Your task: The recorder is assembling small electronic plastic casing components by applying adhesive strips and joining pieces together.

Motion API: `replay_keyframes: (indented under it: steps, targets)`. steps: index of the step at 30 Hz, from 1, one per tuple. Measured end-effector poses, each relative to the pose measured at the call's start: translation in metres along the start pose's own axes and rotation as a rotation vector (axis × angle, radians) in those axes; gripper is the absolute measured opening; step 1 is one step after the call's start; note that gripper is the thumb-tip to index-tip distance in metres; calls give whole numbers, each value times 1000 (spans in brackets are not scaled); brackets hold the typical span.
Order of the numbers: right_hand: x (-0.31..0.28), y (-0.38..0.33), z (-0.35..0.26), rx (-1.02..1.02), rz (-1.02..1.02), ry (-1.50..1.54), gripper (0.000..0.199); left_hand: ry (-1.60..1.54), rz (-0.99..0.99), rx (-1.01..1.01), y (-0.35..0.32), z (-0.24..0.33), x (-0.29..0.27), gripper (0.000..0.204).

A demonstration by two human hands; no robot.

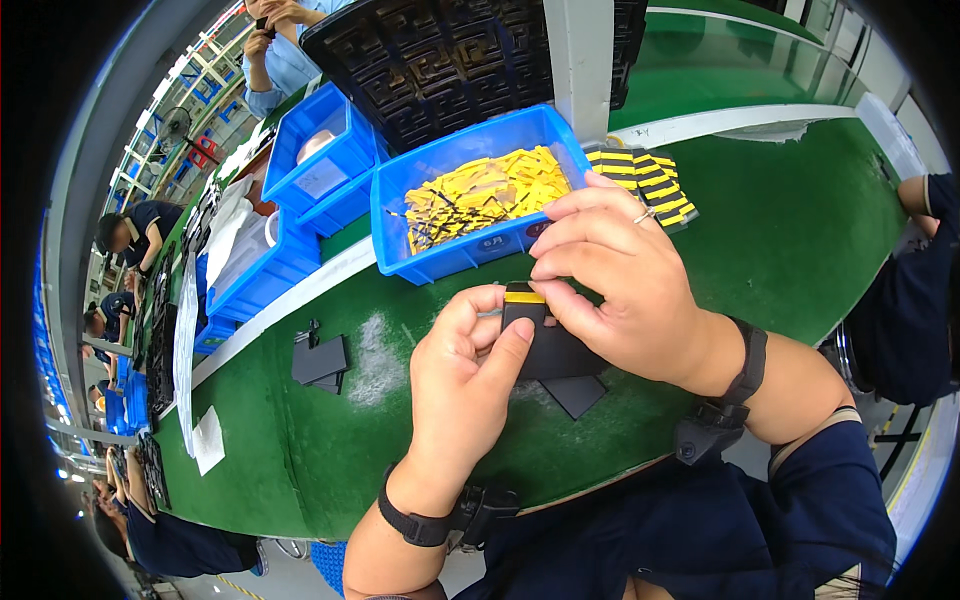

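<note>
My left hand (pixel 462 365) grips a flat black rectangular piece (pixel 555 350) by its left side, thumb on top. A yellow strip (pixel 524 297) lies along the piece's upper edge. Over that edge, my right hand (pixel 625 275) is closed in a pinch, thumb and forefinger at the strip's right end. The fingertips partly hide what is between them. Beneath the held piece, another black plate (pixel 575 396) rests on the green table (pixel 330 450). Just beyond my hands stands a blue bin (pixel 440 266) filled with loose yellow strips (pixel 490 190) and some thin black bits.
Black plates (pixel 320 360) lie at the left. Black-and-yellow pieces (pixel 650 180) sit in rows right of the bin. More blue bins (pixel 320 150), a black tray (pixel 430 70) and a grey post (pixel 580 70) stand behind. Other people sit at both sides and at the far left.
</note>
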State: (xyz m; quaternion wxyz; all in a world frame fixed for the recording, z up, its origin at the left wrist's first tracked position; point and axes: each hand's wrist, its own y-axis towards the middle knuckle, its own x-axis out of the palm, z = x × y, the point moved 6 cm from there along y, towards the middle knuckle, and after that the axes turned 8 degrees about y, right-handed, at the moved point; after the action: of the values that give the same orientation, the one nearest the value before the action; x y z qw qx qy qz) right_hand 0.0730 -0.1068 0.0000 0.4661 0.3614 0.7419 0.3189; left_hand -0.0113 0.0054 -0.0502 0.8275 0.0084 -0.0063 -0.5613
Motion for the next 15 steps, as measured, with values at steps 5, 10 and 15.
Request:
replay_keyframes:
  steps: [5, 10, 15]
  targets:
    - [4, -1, -6, -36, -97, 21, 20, 49, 12, -38, 1, 0, -3, 23]
    - [-2, 0, -2, 21, 6, -8, 20, 16, 0, -25, -1, 2, -1, 23]
    - [3, -1, -7, -15, -60, 13, 18, 92, 17, -32, -1, 1, -6, 23]
